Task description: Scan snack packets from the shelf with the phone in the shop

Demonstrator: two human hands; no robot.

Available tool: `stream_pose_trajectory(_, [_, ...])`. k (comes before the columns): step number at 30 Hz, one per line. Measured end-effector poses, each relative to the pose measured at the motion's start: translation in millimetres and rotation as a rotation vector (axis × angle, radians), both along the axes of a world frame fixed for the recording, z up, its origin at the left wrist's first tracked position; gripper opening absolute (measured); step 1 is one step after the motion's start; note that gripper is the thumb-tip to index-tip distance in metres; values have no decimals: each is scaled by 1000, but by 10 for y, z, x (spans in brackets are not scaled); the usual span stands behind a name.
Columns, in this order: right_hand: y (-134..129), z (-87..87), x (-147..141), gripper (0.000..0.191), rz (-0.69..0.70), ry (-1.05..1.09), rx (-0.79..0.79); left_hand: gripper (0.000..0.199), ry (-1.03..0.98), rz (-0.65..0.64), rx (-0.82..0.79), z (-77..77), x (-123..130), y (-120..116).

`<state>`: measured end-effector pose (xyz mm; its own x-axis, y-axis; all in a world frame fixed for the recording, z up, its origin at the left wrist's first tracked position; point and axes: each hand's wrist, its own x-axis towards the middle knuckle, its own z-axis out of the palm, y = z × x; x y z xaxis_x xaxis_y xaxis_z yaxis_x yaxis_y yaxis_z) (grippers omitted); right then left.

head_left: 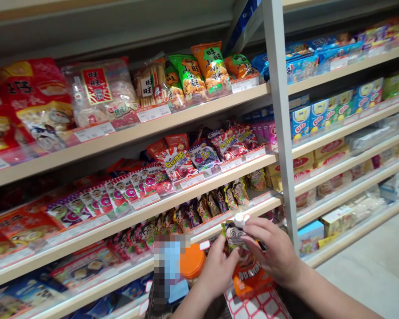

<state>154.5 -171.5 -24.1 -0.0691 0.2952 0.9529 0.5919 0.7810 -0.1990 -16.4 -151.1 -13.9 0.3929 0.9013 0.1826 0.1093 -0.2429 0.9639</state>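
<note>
A spouted jelly pouch [235,235] with a white cap and a printed cartoon face stands upright between my two hands, low in the frame right of the middle. My left hand [217,268] pinches its left side, fingers partly hidden behind it. My right hand [274,246] is closed on the pouch's right side, its fingertips at the white cap [240,219]. Just beneath the hands lies an orange snack bag [248,283], over a white package [257,305] with a red honeycomb pattern. Left of my left wrist is a jar with an orange lid [192,260].
Similar pouches [202,208] line a low shelf ahead. Higher shelves [186,115] hold snack bags and candy packets, with price tags along the edges. A grey upright post [281,110] divides them from shelves of boxes [319,115] on the right. Pale floor [369,270] shows lower right.
</note>
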Motion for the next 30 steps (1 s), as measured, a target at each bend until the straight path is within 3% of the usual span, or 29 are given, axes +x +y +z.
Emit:
stream_pose_trajectory(3, [91,-6,108,49,-57,127,-166,33,-35,16,-177,56,124,65])
stream_pose_trajectory(6, [188,-46,265,45,-92,223,-524,45,-63,21,-436,146,258,159])
stream_pose_trajectory(9, [325,-130,448,31,99,267,-885,44,31,-57,-631,220,402,269])
stream_pose_trajectory(11, [444,-185,573,30,217,336,-1018,39,54,-84,-678,231,514,357])
stream_pose_trajectory(13, [583,-210,695,32,251,439,-1093,39,19,-31,-666,220,632,462])
stream_pose_trajectory(16, [830,-168,861,33,209,561,-1173,44,-50,41,-595,222,796,652])
stream_pose_trajectory(21, [1377,-26,1049,12,63,553,-1158,15,137,-45,-383,298,1026,1043])
stream_pose_trajectory(24, [1731,33,1095,11,-50,486,-1133,29,231,2,-285,282,1175,1289])
stream_pose_trajectory(30, [2188,58,1007,33,-251,255,-1043,42,426,92,-117,63,1391,1618])
